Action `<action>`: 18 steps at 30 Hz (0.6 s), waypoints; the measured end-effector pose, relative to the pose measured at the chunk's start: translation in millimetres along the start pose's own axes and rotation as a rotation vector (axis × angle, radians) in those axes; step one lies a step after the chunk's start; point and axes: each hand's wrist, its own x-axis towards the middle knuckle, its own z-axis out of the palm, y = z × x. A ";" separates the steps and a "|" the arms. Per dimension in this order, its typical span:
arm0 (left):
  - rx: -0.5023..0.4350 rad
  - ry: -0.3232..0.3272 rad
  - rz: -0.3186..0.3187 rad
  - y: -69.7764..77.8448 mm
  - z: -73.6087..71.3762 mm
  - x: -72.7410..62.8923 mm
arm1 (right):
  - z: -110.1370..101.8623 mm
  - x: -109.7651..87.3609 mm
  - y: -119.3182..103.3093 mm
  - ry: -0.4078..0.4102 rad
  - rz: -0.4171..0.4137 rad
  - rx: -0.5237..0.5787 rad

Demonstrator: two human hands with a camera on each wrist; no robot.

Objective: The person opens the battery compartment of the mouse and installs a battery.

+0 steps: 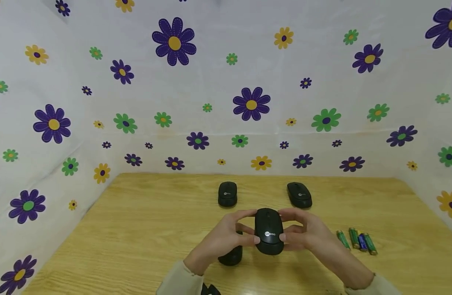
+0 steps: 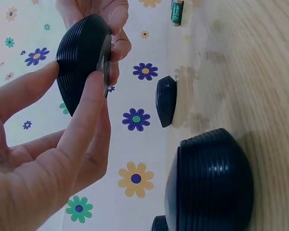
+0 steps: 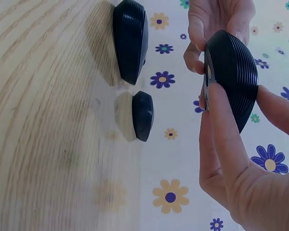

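Observation:
A black computer mouse [image 1: 269, 225] is raised above the table between both hands, its top and white logo facing the head camera. My left hand [image 1: 226, 233] pinches its left side between thumb and fingers. On the opposite side my right hand [image 1: 307, 231] grips it the same way. Ribbed sides of the held mouse [image 2: 82, 57] show in the left wrist view, and fingers reach along its underside. Just behind the left hand, another black mouse [image 1: 231, 256] sits on the table, partly hidden by that hand.
Two more black mice, one at back centre [image 1: 227, 194] and one at back right [image 1: 300, 195], rest on the wooden table [image 1: 156, 217]. Several green and blue batteries [image 1: 362, 242] lie right of the right hand. A dark object [image 1: 210, 290] shows at the bottom edge. Flower-patterned cloth [image 1: 211, 82] surrounds the table.

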 end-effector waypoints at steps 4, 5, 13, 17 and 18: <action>-0.015 -0.010 0.010 0.0 -1.0 -0.1 | -0.6 -0.1 -0.3 -0.009 -0.014 0.012; -0.020 -0.011 0.014 -0.2 -1.4 -0.4 | -0.7 0.0 -0.2 -0.013 -0.016 0.016; -0.038 -0.030 0.032 -1.9 -2.8 0.1 | -3.5 -0.3 2.5 -0.032 -0.036 0.015; -0.026 -0.058 0.062 -2.9 -4.2 -0.3 | -5.5 0.2 3.1 -0.035 -0.030 0.026; -0.021 -0.059 0.067 -3.3 -4.5 -0.3 | -6.0 0.3 3.1 -0.036 -0.028 0.026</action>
